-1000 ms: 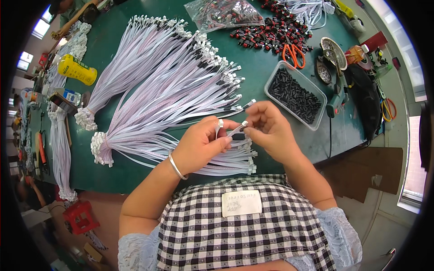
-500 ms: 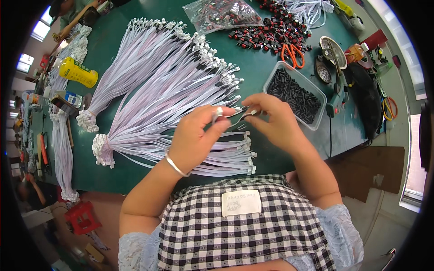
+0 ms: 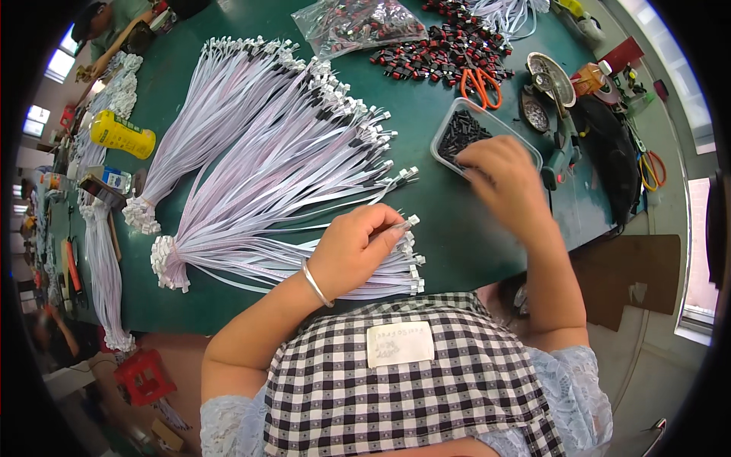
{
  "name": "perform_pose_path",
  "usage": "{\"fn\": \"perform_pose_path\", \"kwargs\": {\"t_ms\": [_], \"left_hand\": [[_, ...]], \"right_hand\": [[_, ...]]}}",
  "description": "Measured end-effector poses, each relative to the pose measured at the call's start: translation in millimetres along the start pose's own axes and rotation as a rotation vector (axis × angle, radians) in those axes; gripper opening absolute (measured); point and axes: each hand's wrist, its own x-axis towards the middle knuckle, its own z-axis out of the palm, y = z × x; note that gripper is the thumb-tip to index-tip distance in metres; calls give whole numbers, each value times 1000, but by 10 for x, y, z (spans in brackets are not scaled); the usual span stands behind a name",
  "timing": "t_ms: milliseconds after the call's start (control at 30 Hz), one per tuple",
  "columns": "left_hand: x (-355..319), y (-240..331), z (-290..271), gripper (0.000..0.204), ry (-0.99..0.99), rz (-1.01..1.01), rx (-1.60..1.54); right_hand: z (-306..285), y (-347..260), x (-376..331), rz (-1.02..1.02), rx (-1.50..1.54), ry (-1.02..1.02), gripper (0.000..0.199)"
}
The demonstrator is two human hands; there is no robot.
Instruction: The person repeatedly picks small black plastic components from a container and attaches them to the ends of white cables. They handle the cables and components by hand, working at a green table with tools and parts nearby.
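Right now the left hand pinches one thin white cable between thumb and fingertips, its plug poking out just past them. Meanwhile the right hand, fingers curled downward, dips into the clear tray of small black parts; its grip cannot be told.

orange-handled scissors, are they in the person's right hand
No, the orange-handled scissors lie on the green table beyond the clear plastic tray of small black parts, which the right hand reaches into.

Left hand curled, fingers pinched shut (bangle worn at wrist). Right hand extended forward, palm down, blurred; both forearms bare.
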Motion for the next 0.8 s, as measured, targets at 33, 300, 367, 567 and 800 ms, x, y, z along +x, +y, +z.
{"fn": "perform_pose_path", "kwargs": {"t_ms": [33,300,367,567,800], "left_hand": [[8,-12,3,17,24,59,43],[2,-23,-22,12,-14,-193,-525],[-2,-61,-30,11,-19,-203,-584],[-2,-60,-4,11,15,-228,-642],[-3,-65,-19,11,18,-245,-650]], "right_hand": [[-47,87,-9,49,-125,1,19],[72,322,-63,145,-256,-178,13],[67,318,-55,180,-189,-173,13],[55,336,-67,246,-66,-157,13],[31,395,-79,271,-46,-175,12]]}}
